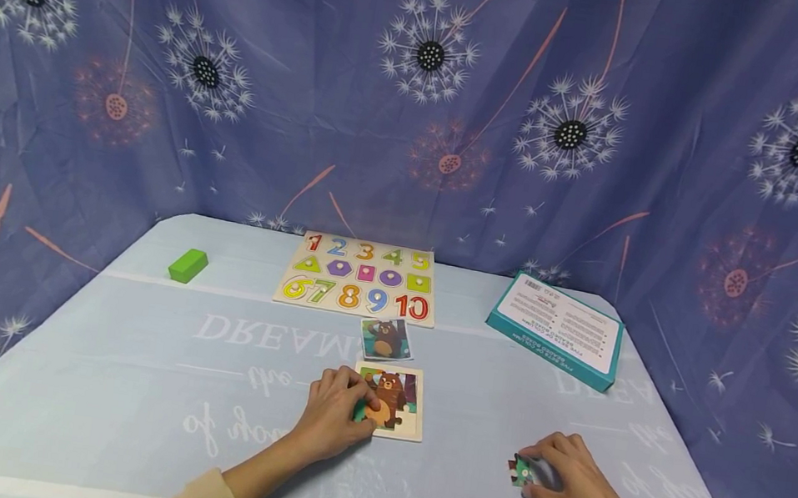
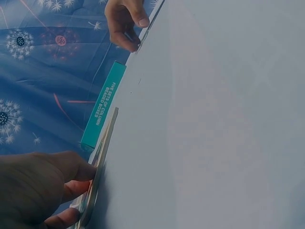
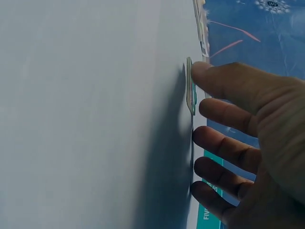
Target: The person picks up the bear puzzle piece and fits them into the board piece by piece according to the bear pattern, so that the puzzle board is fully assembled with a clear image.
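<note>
A wooden bear jigsaw puzzle (image 1: 411, 430) lies in its pale frame at the table's middle, with bare wood at its lower right. My left hand (image 1: 336, 411) rests on the left part of the puzzle, fingertips and thumb touching its surface; the hand hides that side. In the left wrist view the puzzle frame (image 2: 114, 114) appears almost edge-on. To the right, a small green and brown puzzle piece (image 1: 521, 472) lies on the table. My right hand (image 1: 579, 490) is at this piece, thumb and index finger loosely spread by its right side, the thumb touching it (image 3: 189, 90).
A picture card of the bear (image 1: 387, 338) lies just behind the puzzle. Farther back is a number-and-shape peg board (image 1: 320, 276). A teal and white box (image 1: 555, 328) sits at the back right, a green block (image 1: 188, 265) at the back left. A dandelion-patterned curtain (image 1: 297, 101) hangs behind.
</note>
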Motion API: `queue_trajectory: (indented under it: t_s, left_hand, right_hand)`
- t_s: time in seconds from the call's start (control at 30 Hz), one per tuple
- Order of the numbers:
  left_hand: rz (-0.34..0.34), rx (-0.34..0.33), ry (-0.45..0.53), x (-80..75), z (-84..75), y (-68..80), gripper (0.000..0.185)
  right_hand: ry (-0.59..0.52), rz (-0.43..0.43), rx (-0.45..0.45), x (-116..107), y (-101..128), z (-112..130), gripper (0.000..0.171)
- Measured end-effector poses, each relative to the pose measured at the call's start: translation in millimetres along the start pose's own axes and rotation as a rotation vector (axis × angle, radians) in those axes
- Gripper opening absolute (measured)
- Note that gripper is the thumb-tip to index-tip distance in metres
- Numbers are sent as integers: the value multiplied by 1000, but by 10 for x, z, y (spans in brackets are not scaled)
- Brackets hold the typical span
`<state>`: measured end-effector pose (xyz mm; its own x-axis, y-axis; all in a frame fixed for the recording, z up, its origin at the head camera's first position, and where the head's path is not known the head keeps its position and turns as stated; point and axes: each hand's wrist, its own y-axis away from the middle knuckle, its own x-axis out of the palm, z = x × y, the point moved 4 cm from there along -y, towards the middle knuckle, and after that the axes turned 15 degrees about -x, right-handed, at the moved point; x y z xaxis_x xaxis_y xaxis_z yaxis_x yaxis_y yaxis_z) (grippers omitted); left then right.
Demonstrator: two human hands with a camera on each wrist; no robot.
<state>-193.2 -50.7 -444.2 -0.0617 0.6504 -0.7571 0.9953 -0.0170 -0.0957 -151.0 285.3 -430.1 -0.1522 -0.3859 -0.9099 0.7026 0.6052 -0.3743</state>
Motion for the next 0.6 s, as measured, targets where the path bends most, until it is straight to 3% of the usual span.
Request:
queue_trajectory:
  t_s: [0.6]
  left_hand:
    - [3,0,2,9,2,-1,10]
  right_hand:
    - [9,-13,22,23,44,-53,32]
